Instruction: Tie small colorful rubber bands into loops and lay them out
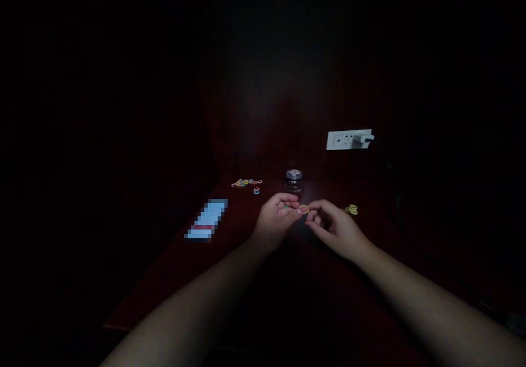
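Just at left grip's (272, 222) fingertips (299, 212), yellow ring (307, 211)

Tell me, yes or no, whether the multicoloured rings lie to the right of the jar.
No, the multicoloured rings lie to the left of the jar.

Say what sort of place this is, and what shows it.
Probably a dark room indoors: a wall socket with a plug in it, a dark red tabletop, and a lidded jar.
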A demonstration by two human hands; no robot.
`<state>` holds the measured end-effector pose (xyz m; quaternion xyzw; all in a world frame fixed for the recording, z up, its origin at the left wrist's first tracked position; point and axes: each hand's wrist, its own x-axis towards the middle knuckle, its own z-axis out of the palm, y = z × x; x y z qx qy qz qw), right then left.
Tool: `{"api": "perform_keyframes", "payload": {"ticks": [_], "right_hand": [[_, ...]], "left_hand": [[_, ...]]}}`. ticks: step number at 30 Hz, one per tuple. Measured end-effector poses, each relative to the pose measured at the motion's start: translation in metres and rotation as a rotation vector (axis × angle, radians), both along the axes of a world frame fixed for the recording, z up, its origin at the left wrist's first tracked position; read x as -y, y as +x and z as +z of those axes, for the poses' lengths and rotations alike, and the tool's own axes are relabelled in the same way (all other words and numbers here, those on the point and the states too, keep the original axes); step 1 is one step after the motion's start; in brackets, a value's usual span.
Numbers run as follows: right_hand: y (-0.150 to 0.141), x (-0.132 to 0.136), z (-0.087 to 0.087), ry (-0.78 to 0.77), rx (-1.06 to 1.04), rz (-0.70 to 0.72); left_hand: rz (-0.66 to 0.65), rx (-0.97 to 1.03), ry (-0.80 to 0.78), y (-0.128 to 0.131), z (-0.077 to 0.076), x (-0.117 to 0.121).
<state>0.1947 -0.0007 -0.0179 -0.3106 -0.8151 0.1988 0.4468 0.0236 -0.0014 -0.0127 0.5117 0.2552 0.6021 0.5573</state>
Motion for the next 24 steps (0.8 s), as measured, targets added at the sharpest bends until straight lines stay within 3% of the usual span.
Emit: {"api": "perform_keyframes", "payload": {"ticks": [8,24], "right_hand": [[-0.004,0.0031,0.0025,0.103,-0.059,-0.071],[0.0028,0.0031,0.0052,0.194,-0.011,-0.169]], "left_hand": [[-0.05,0.005,-0.034,0.0044,-0.0024,0.0073],[0.008,-0.091,-0.021,0.0021,0.0027,0.0088]]}}
